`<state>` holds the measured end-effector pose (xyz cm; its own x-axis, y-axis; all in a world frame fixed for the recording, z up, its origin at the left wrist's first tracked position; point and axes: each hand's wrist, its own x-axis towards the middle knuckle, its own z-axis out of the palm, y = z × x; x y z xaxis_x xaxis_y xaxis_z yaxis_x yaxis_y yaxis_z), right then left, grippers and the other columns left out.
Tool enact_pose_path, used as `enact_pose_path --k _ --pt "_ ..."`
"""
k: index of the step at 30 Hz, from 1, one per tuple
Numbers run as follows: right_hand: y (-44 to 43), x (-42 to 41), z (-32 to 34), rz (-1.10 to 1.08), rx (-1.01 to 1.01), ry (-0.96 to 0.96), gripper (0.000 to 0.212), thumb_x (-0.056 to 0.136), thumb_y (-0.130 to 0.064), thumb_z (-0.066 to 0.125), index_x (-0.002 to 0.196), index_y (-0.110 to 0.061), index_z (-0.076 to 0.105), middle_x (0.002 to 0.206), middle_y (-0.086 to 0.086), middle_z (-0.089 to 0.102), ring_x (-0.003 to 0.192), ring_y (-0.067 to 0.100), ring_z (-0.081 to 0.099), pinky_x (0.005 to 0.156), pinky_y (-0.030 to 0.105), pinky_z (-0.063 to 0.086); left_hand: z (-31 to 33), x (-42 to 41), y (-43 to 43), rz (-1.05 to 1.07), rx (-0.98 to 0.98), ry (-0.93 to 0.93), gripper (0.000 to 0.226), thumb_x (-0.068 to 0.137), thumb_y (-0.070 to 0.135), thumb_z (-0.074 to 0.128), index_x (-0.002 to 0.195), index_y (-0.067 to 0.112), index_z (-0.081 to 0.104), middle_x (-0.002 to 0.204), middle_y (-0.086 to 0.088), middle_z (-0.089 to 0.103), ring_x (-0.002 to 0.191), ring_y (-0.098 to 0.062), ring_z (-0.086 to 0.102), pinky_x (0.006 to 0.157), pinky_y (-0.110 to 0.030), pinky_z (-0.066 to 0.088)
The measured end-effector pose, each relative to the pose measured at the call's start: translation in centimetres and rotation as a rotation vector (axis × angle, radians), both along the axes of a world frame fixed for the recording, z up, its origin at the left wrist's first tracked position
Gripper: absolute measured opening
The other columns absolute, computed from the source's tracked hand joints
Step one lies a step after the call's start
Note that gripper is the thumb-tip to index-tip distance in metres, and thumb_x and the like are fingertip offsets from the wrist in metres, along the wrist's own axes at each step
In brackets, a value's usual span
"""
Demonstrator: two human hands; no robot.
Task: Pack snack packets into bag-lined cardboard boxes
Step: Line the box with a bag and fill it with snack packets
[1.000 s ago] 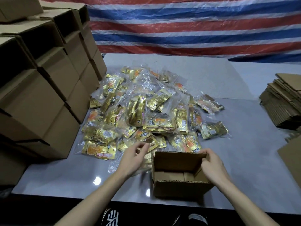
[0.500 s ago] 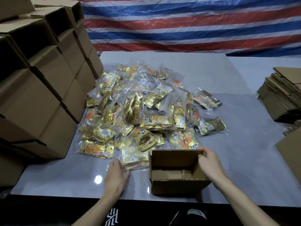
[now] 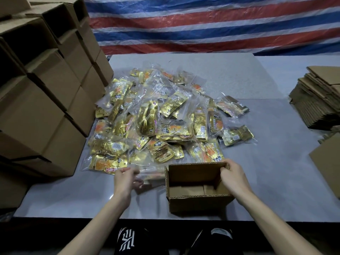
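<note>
An open small cardboard box [image 3: 195, 202] stands near the table's front edge, with bare bottom flaps and no liner visible inside. My right hand [image 3: 234, 180] grips its right wall at the far corner. To the left of the box, my left hand [image 3: 126, 179] has its fingers closed on a clear bag of gold snack packets [image 3: 151, 176], blurred, touching the box's left side. Behind them spreads a big pile of gold and orange snack packets [image 3: 160, 122] in clear bags.
Stacked assembled cardboard boxes [image 3: 46, 92] wall off the left side of the grey table [image 3: 276, 162]. A pile of flattened cartons [image 3: 316, 100] lies at the right, with another flat carton [image 3: 329, 162] nearer. A striped tarp hangs behind.
My left hand left the pile's near edge, drew back toward me and closed on a clear bag of packets beside the box. My right hand stayed on the box's right wall.
</note>
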<state>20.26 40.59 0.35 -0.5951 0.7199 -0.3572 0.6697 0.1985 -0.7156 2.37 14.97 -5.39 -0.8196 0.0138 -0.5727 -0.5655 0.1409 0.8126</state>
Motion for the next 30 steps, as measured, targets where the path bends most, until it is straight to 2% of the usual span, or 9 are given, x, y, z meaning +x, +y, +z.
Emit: enact_pose_path --k 5,7,9,11,15,18,21,26,30 --pt "-0.1 -0.1 0.0 0.001 -0.007 0.008 0.025 0.095 -0.003 0.040 0.096 -0.019 0.059 0.094 0.008 0.064 0.087 0.019 0.057 0.070 0.033 0.044 2.1 -0.3 0.0 -0.333 -0.210 0.074 0.019 0.090 0.021 0.073 0.100 0.008 0.063 0.081 -0.013 0.069 0.050 -0.017 0.063 0.047 -0.028 0.051" --pt "-0.1 0.0 -0.1 0.002 -0.009 0.012 0.026 0.095 -0.003 0.040 0.100 -0.019 0.060 0.096 0.006 0.064 0.088 0.017 0.056 0.068 0.032 0.043 2.7 -0.5 -0.2 -0.470 -0.341 0.195 0.009 0.091 0.015 0.070 0.087 0.007 0.068 0.080 -0.014 0.070 0.059 -0.019 0.064 0.058 -0.034 0.057" --pt "-0.2 0.1 -0.1 0.000 -0.009 0.014 0.027 0.095 -0.004 0.040 0.103 -0.020 0.060 0.097 0.005 0.063 0.091 0.019 0.057 0.068 0.032 0.043 3.6 -0.8 -0.2 -0.584 -0.514 0.311 0.017 0.092 0.020 0.068 0.077 0.012 0.069 0.084 -0.010 0.072 0.078 -0.023 0.067 0.079 -0.041 0.055" --pt "-0.3 0.1 -0.2 0.001 -0.013 0.017 0.026 0.095 -0.004 0.040 0.100 -0.021 0.060 0.096 0.005 0.063 0.091 0.020 0.057 0.072 0.035 0.044 5.4 -1.0 0.1 -0.615 -0.567 0.382 0.019 0.094 0.023 0.065 0.080 0.010 0.070 0.087 -0.009 0.072 0.088 -0.027 0.067 0.082 -0.036 0.051" --pt "-0.6 -0.4 -0.3 -0.004 -0.026 0.023 0.023 0.097 -0.006 0.041 0.104 -0.020 0.058 0.099 0.004 0.062 0.088 0.013 0.054 0.070 0.033 0.043 9.9 -1.6 0.8 -0.596 -0.466 0.388 0.024 0.098 0.016 0.059 0.077 0.005 0.064 0.079 -0.008 0.065 0.075 -0.024 0.060 0.065 -0.031 0.048" --pt "-0.9 -0.7 -0.5 -0.015 -0.047 0.033 0.020 0.097 -0.008 0.043 0.106 -0.022 0.052 0.103 0.002 0.059 0.085 0.009 0.052 0.067 0.031 0.041 13.2 -1.4 1.3 -0.606 -0.288 0.294 0.025 0.099 0.017 0.058 0.083 -0.001 0.065 0.080 -0.011 0.059 0.077 -0.023 0.057 0.068 -0.033 0.051" --pt "-1.3 -1.0 -0.5 -0.013 -0.051 0.035 0.013 0.095 -0.007 0.045 0.097 -0.016 0.055 0.095 0.004 0.060 0.083 0.017 0.056 0.063 0.030 0.042 16.2 -0.9 1.5 -0.663 -0.351 0.443 0.035 0.099 0.027 0.059 0.082 -0.002 0.067 0.074 -0.011 0.059 0.068 -0.017 0.053 0.065 -0.029 0.040" --pt "-1.9 -1.7 -0.2 0.003 -0.082 0.062 0.019 0.095 -0.006 0.045 0.097 -0.019 0.059 0.090 0.001 0.060 0.078 0.013 0.056 0.057 0.027 0.040 20.9 -0.3 1.4 -0.627 -0.282 0.675 0.038 0.100 0.033 0.057 0.073 0.011 0.071 0.045 0.018 0.054 0.037 0.004 0.044 0.039 -0.007 0.030" --pt "-2.3 -1.9 -0.3 0.005 -0.091 0.093 0.028 0.094 -0.005 0.046 0.076 -0.024 0.051 0.074 -0.001 0.054 0.066 0.016 0.052 0.054 0.029 0.037 23.5 -0.1 1.4 -0.529 -0.051 0.717 0.041 0.100 0.040 0.055 0.076 0.015 0.078 0.063 0.006 0.069 0.055 0.000 0.056 0.061 -0.016 0.044"
